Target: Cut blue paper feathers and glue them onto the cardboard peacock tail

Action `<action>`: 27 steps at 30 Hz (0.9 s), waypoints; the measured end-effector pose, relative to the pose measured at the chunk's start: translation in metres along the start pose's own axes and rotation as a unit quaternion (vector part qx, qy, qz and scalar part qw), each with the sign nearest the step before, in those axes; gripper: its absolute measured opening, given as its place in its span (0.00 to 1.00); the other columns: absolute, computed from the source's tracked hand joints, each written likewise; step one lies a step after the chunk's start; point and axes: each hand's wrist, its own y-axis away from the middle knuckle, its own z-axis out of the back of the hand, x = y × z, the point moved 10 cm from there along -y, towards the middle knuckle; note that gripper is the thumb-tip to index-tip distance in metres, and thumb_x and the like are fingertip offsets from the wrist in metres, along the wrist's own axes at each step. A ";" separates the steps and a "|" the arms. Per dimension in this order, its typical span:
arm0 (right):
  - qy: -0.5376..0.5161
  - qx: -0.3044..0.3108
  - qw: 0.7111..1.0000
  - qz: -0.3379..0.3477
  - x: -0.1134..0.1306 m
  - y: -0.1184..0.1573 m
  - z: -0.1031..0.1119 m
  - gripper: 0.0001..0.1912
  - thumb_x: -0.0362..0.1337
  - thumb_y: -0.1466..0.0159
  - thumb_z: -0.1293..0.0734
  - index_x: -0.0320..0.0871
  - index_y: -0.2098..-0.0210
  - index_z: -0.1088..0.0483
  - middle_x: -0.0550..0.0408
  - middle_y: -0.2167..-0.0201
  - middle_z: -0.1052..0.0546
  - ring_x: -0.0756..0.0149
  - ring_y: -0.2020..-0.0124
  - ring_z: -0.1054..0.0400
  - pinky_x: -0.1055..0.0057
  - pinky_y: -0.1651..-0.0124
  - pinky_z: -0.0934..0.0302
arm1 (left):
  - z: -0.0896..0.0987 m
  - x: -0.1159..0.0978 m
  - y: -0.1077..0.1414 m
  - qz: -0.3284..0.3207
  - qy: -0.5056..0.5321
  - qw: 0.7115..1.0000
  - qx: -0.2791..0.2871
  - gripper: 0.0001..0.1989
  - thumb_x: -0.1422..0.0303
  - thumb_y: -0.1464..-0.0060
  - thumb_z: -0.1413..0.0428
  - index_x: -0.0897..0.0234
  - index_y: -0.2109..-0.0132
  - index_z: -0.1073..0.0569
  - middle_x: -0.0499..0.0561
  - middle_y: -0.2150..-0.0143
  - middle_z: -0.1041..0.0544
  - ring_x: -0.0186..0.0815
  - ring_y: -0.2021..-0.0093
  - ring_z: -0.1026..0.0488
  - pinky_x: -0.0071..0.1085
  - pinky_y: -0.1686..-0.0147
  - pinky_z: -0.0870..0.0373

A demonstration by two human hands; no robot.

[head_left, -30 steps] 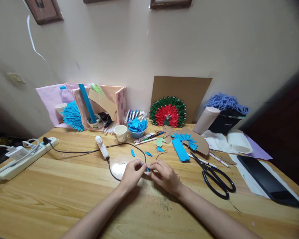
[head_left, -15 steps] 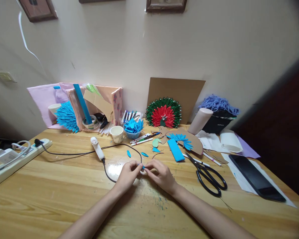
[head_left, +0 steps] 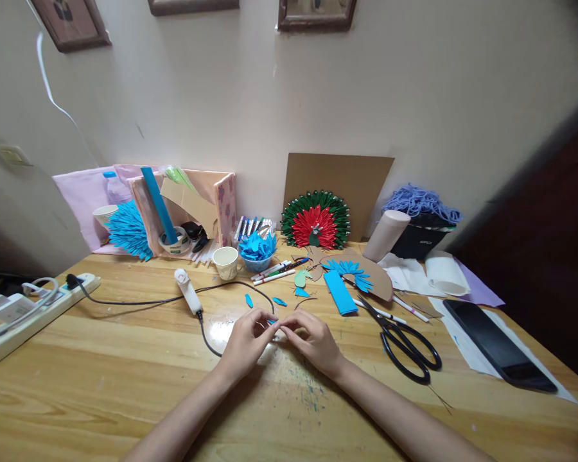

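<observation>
Near the middle of the wooden table (head_left: 125, 385), my left hand (head_left: 250, 337) pinches a small blue paper piece (head_left: 271, 321), mostly hidden by the fingers. My right hand (head_left: 311, 337) meets it fingertip to fingertip; its thumb and index finger are pressed together, and what lies between them is too small to make out. Just beyond the hands lie two small blue paper petals (head_left: 249, 300) (head_left: 280, 301). A blue bowl (head_left: 256, 262) of folded blue pieces stands behind them, and a cardboard fan (head_left: 378, 276) bearing blue petals lies to the right.
Black scissors (head_left: 390, 333), a folded blue strip (head_left: 340, 292) and a phone (head_left: 498, 343) lie at the right. A white glue gun (head_left: 187, 292) with a black cable stands left, beside a paper cup (head_left: 226, 263). A power strip (head_left: 38, 317) is far left. A red-green peacock (head_left: 315, 221) leans behind.
My fingertips have shifted slightly around the small blue piece, which shows less between them. The view has tilted up a little.
</observation>
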 end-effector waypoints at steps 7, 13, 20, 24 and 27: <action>-0.003 -0.001 1.000 -0.008 0.000 -0.001 0.000 0.04 0.34 0.40 0.38 0.43 0.68 0.31 0.54 0.72 0.29 0.69 0.71 0.33 0.74 0.72 0.34 | 0.001 -0.010 0.001 -0.033 -0.010 0.999 0.013 0.10 0.64 0.48 0.50 0.64 0.65 0.27 0.53 0.67 0.26 0.35 0.66 0.29 0.28 0.67 0.32; 0.008 0.001 1.000 -0.008 0.002 -0.002 0.001 0.03 0.33 0.41 0.38 0.43 0.70 0.33 0.55 0.73 0.30 0.69 0.72 0.34 0.75 0.73 0.35 | 0.000 -0.018 0.003 -0.052 -0.041 0.998 0.019 0.09 0.65 0.47 0.50 0.64 0.66 0.27 0.52 0.68 0.26 0.34 0.67 0.30 0.26 0.68 0.33; 0.019 -0.006 1.000 -0.006 0.002 -0.002 0.002 0.02 0.32 0.42 0.37 0.43 0.71 0.33 0.56 0.75 0.31 0.70 0.73 0.34 0.76 0.74 0.36 | -0.002 -0.015 0.004 -0.044 -0.026 0.999 0.017 0.09 0.66 0.47 0.51 0.64 0.66 0.28 0.52 0.68 0.28 0.33 0.67 0.30 0.25 0.70 0.33; 0.016 -0.003 1.000 -0.004 0.001 -0.002 0.001 0.02 0.31 0.43 0.37 0.43 0.71 0.33 0.56 0.74 0.30 0.69 0.72 0.34 0.76 0.73 0.36 | -0.003 -0.012 0.004 -0.050 -0.039 0.998 0.014 0.08 0.66 0.47 0.51 0.64 0.67 0.29 0.51 0.68 0.29 0.32 0.68 0.31 0.25 0.70 0.34; 0.009 0.002 1.000 -0.003 0.002 -0.001 0.000 0.02 0.31 0.42 0.37 0.43 0.71 0.33 0.56 0.75 0.31 0.69 0.72 0.34 0.76 0.74 0.37 | -0.004 -0.012 0.005 -0.061 -0.063 0.996 0.013 0.07 0.67 0.48 0.50 0.64 0.67 0.29 0.50 0.69 0.29 0.32 0.69 0.31 0.25 0.69 0.35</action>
